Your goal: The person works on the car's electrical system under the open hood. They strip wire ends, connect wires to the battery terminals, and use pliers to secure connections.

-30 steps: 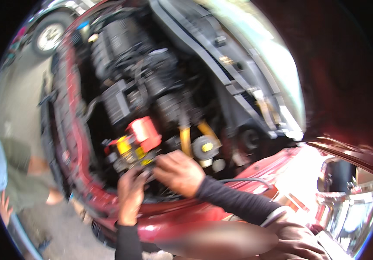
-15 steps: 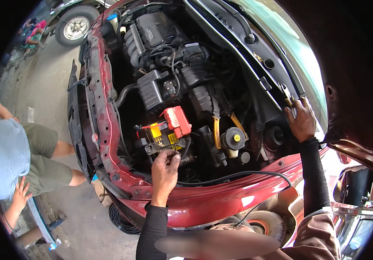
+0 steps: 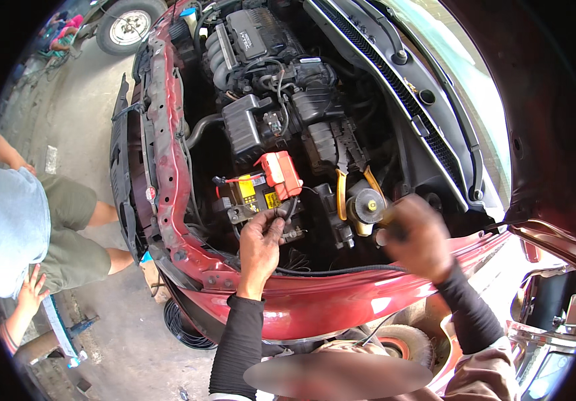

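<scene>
In the open engine bay, my left hand (image 3: 261,246) is at the near edge of the car battery (image 3: 256,196), thumb and fingers pinched together. What they pinch is hidden; a black cable (image 3: 293,208) runs close beside the fingertips. A red terminal cover (image 3: 281,174) sits on the battery. My right hand (image 3: 420,239) is blurred in mid-air over the near fender, fingers curled round something dark that I cannot make out. Just left of it stands a fluid reservoir (image 3: 368,207) with a round cap. Pliers with yellow-orange handles (image 3: 342,195) lie beside the reservoir.
The red fender (image 3: 328,304) lies between me and the bay, with a black corrugated tube (image 3: 341,272) along it. The engine (image 3: 248,40) is at the far side. Another person in a blue shirt (image 3: 14,227) stands at the left. Coiled black cable (image 3: 184,327) lies on the floor.
My right hand has left the cowl by the windscreen and swung left and nearer, toward the reservoir. My left hand stays at the battery edge. The view has shifted slightly.
</scene>
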### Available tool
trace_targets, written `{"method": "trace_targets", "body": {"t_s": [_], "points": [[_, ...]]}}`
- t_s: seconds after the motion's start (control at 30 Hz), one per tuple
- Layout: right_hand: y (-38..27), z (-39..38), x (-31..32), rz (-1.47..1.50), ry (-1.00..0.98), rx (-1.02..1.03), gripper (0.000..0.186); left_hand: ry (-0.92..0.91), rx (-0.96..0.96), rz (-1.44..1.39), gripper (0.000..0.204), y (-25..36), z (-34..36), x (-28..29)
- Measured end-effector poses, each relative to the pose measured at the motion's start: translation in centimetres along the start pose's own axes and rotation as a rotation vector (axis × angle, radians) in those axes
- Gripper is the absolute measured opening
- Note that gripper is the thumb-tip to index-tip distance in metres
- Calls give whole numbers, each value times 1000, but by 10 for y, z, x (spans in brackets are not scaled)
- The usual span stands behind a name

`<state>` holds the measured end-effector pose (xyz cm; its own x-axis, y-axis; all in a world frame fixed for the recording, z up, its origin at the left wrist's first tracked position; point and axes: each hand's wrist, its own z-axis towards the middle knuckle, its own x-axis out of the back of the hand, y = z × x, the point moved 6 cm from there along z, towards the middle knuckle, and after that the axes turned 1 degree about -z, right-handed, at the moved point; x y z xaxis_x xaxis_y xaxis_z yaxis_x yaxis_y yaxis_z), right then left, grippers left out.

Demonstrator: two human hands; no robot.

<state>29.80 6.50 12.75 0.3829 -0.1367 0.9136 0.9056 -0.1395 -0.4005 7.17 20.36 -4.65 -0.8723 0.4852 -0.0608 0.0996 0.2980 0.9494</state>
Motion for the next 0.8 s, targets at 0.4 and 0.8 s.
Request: {"method": "trace_targets", "body": {"t_s": [0.4, 0.8], "points": [[-50, 29, -129, -103, -352, -53, 27, 95, -61, -1, 16, 10, -1, 14], [-39, 26, -120, -67, -371, -23, 30, -35, -44, -7, 33, 4, -10, -1]]}}
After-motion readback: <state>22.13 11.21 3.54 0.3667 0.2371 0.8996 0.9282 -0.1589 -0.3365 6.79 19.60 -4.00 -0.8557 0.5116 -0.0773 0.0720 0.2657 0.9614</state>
